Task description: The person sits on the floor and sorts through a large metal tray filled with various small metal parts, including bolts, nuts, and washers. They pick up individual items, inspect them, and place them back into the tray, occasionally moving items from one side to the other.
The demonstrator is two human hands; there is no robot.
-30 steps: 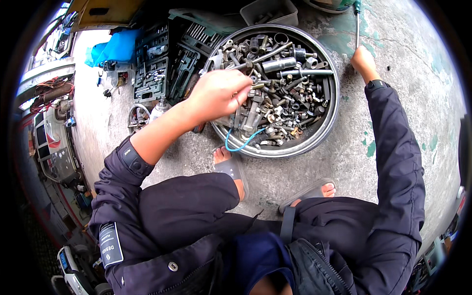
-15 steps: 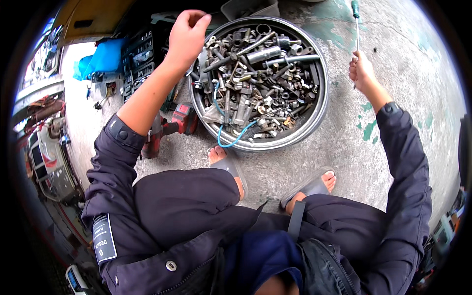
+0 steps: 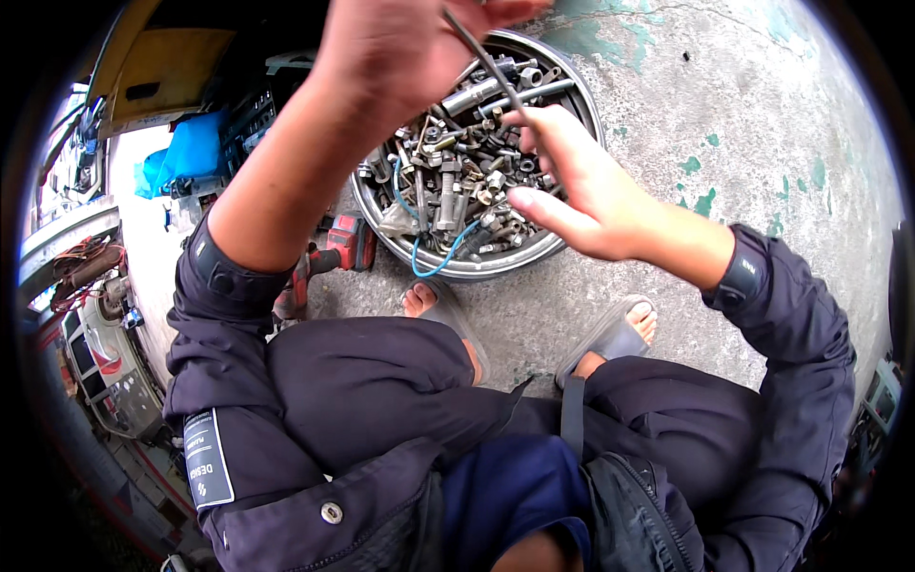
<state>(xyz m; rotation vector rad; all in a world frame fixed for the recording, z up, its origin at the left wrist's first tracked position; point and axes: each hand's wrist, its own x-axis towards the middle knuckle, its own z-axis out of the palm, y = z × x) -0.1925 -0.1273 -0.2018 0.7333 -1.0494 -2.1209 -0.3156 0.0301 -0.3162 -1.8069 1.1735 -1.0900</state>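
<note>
My left hand (image 3: 396,48) is raised over the far left of a round metal pan (image 3: 481,274). Motion blurs its fingers, and the frame's top edge cuts some of them off. A screwdriver shaft (image 3: 486,65) slants from beside this hand down to my right one; its green handle is out of sight. Around the lower part of the shaft, the fingers of my right hand (image 3: 596,195) are loosely curled, while the thumb sticks out apart. Below both hands, loose bolts and nuts (image 3: 448,191) fill the pan, with a blue cord (image 3: 446,269) hanging over its near rim.
A red and black power tool (image 3: 351,246) lies left of the pan. Farther left are a blue plastic bag (image 3: 191,153) and a black tool case (image 3: 250,124). My sandalled feet (image 3: 615,334) stand at the near side. Concrete floor (image 3: 743,114) with green patches extends right.
My right hand has swung left from the floor area to above the pan, bringing the screwdriver. My left hand has moved right and closer to it. The view has shifted slightly.
</note>
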